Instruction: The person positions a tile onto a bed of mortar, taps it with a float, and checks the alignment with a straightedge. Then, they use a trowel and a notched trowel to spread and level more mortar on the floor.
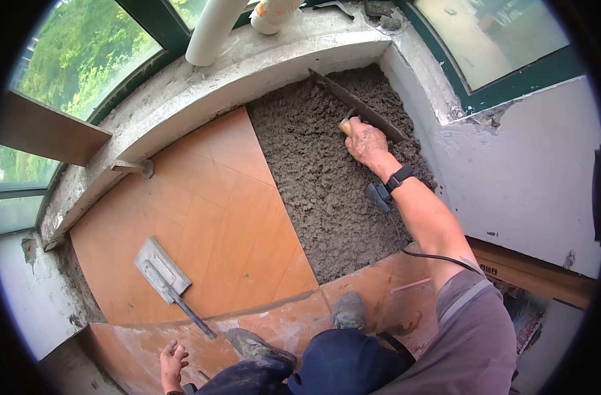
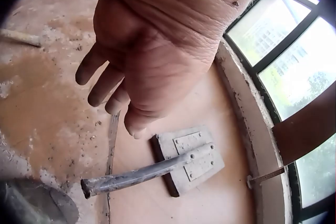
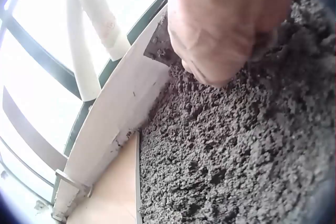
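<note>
In the head view my right hand grips the wooden handle of a long trowel, its blade lying over the grey mortar near the back wall. The right wrist view shows the back of that hand above the mortar, a blade corner showing beside it. My left hand holds nothing, fingers loosely bent, at the lower left. Near it a float with a dark handle lies on the orange tile; the left wrist view shows the hand above this float.
A curved concrete ledge runs along the windows, with white pipes at the back. A small tool stands at the tile's outer edge. My shoes are on the lower tiles. A white wall stands at the right.
</note>
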{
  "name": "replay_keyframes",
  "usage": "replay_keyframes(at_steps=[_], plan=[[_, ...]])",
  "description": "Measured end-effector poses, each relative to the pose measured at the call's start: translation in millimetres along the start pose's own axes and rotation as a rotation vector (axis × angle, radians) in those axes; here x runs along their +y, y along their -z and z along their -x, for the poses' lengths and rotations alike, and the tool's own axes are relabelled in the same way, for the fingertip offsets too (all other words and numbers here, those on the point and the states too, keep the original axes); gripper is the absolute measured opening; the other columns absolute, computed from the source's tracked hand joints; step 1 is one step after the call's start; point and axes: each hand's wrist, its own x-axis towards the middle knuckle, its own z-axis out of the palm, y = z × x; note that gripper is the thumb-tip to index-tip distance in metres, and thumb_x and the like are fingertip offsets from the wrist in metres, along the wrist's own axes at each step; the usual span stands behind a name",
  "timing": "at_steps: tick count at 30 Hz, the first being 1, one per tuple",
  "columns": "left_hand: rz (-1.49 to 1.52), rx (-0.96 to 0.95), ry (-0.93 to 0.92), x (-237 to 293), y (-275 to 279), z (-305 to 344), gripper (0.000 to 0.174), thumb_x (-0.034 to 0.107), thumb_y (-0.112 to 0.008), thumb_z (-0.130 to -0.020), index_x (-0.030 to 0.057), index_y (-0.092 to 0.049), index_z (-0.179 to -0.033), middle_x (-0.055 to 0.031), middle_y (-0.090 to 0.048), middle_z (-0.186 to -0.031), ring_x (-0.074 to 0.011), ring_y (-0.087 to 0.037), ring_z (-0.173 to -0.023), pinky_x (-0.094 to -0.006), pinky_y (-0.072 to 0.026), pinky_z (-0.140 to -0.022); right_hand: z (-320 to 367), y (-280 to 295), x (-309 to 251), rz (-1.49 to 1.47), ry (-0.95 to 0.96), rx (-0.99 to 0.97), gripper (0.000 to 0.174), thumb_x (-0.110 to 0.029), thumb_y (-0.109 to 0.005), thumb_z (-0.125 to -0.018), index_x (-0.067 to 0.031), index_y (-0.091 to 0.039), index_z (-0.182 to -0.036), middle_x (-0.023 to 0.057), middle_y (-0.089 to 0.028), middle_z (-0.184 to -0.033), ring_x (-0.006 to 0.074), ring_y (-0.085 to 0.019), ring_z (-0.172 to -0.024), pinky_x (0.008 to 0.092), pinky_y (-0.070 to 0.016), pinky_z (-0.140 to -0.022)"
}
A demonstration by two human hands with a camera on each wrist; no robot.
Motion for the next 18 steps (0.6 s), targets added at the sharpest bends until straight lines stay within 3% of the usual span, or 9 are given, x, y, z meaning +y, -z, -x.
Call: replay_keyframes(at_steps=[3, 6, 9, 14, 18], plan=[[0.041, -0.017, -0.075, 10, -8, -5, 0.058, 0.021, -0.061, -0.087, -0.0025, -0.041, -0.136, -0.0197, -0.059, -0.116, -0.0281, -0.064, -0.093, -0.0355, -0.0542, -0.066, -9, -16, -13, 0.005, 0.159, 0.090, 0.026, -0.013, -0.058, -0.079, -0.0019, -0.049, -0.101, 0.0224, -0.065, -0.092, 0.0381, -0.064, -0.086, 0.0468, -0.0511, -0.076], [0.070, -0.018, -0.090, 4, -10, -10, 0.057, 0.021, -0.059, -0.088, -0.0017, -0.040, -0.137, -0.0199, -0.058, -0.117, -0.0279, -0.064, -0.094, -0.0351, -0.0540, -0.067, -18, -23, -36, -0.001, 0.222, 0.051, 0.023, -0.012, -0.055, -0.081, -0.0019, -0.051, -0.101, 0.0222, -0.065, -0.091, 0.0383, -0.065, -0.087, 0.0471, -0.0508, -0.076], [0.061, -0.039, -0.105, -3, -14, -13, 0.056, 0.021, -0.057, -0.090, -0.0011, -0.038, -0.138, -0.0199, -0.058, -0.119, -0.0276, -0.063, -0.095, -0.0350, -0.0539, -0.069, -11, -21, -67, 0.021, 0.143, -0.054, 0.022, -0.011, -0.051, -0.083, -0.0021, -0.052, -0.103, 0.0210, -0.067, -0.095, 0.0374, -0.065, -0.092, 0.0450, -0.0517, -0.079], [0.185, 0.024, -0.067, -27, -9, -4, 0.058, 0.019, -0.059, -0.088, -0.0013, -0.039, -0.138, -0.0175, -0.058, -0.121, -0.0253, -0.063, -0.094, -0.0333, -0.0535, -0.067, 1, -29, -73, -0.122, 0.103, -0.025, 0.031, -0.020, -0.058, -0.081, -0.0006, -0.051, -0.104, 0.0227, -0.066, -0.096, 0.0396, -0.064, -0.092, 0.0465, -0.0513, -0.081], [0.232, 0.033, -0.004, -41, -14, -6, 0.057, 0.020, -0.058, -0.089, -0.0001, -0.039, -0.138, -0.0173, -0.057, -0.120, -0.0252, -0.063, -0.094, -0.0328, -0.0535, -0.067, 7, -39, -94, -0.215, 0.110, -0.160, 0.037, -0.022, -0.056, -0.080, 0.0026, -0.052, -0.107, 0.0289, -0.061, -0.104, 0.0423, -0.059, -0.101, 0.0452, -0.0485, -0.086]])
